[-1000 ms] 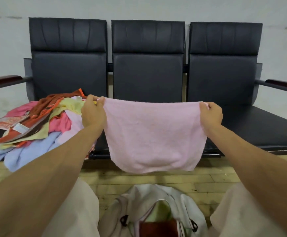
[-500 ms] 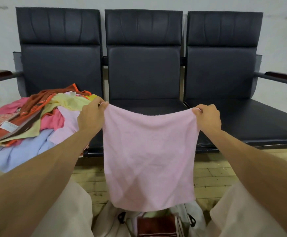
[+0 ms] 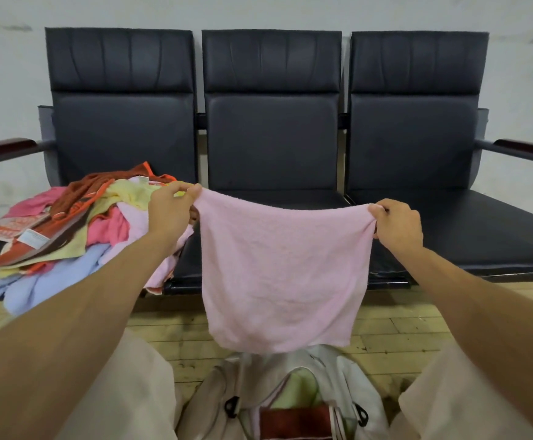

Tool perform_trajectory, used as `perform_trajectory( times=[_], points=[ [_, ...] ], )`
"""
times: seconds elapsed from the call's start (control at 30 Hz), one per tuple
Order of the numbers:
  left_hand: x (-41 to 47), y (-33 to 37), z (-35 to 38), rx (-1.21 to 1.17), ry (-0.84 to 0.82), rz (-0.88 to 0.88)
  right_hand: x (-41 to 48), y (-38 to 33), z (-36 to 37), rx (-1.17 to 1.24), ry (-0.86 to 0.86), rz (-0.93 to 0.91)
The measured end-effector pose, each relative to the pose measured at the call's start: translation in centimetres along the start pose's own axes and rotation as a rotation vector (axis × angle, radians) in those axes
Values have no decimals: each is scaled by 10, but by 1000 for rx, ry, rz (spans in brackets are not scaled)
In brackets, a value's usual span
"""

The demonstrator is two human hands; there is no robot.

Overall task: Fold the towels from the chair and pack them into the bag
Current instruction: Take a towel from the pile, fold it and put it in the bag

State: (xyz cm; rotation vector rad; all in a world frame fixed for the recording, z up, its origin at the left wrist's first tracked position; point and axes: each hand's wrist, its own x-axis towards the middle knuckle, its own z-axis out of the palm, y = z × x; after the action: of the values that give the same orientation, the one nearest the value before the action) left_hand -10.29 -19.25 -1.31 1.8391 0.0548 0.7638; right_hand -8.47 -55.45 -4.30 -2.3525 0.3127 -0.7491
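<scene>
Both hands, left hand (image 3: 171,208) and right hand (image 3: 397,222), pinch the pink towel (image 3: 282,274) corners with their fingers; the bag (image 3: 290,398) holds some towels, but a pile (image 3: 68,236) waits on the chair's (image 3: 271,122) left seat.

At 6 o'clock the bag (image 3: 344,376) is cut by the lower edge, its far rim hidden behind the pink towel (image 3: 284,274).

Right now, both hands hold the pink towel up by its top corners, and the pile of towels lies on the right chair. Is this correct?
Not quite. The pile of towels lies on the left chair, as the head view shows. The left hand and right hand do hold the pink towel by its top corners.
</scene>
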Motion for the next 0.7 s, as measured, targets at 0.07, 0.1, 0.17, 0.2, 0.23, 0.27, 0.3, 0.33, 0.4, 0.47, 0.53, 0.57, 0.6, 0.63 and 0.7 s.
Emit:
perform_trajectory(
  times=[0.07,0.1,0.17,0.2,0.23,0.27,0.3,0.33,0.4,0.47,0.53,0.57,0.6,0.63,0.7],
  points=[
    [-1,7,1,-113,21,-53,1,-5,-1,105,64,-6],
    [0,12,1,-178,33,-73,1,-9,-3,173,100,-3],
    [1,22,2,-295,46,-81,2,-14,-5,285,146,42],
    [1,24,4,-291,45,-64,3,-15,-4,309,140,88],
    [0,24,5,-235,33,-48,2,-16,-2,306,115,147],
    [-2,23,7,-168,14,-42,1,-15,0,294,87,215],
    [-3,21,10,-117,-6,-47,1,-15,1,291,72,267],
    [-3,17,13,-90,-21,-57,1,-16,3,315,71,293],
    [-2,15,17,-104,-15,-84,2,-20,3,407,94,296],
    [0,16,18,-161,16,-131,4,-23,2,503,122,284],
    [1,16,17,-227,34,-175,3,-24,0,553,158,288],
    [2,16,16,-244,31,-188,4,-24,0,545,173,285],
    [2,15,15,-244,26,-193,4,-24,0,521,185,277],
    [2,15,14,-236,23,-197,4,-25,0,494,196,269],
    [3,15,13,-223,27,-190,6,-25,1,451,194,252]
  ],
)
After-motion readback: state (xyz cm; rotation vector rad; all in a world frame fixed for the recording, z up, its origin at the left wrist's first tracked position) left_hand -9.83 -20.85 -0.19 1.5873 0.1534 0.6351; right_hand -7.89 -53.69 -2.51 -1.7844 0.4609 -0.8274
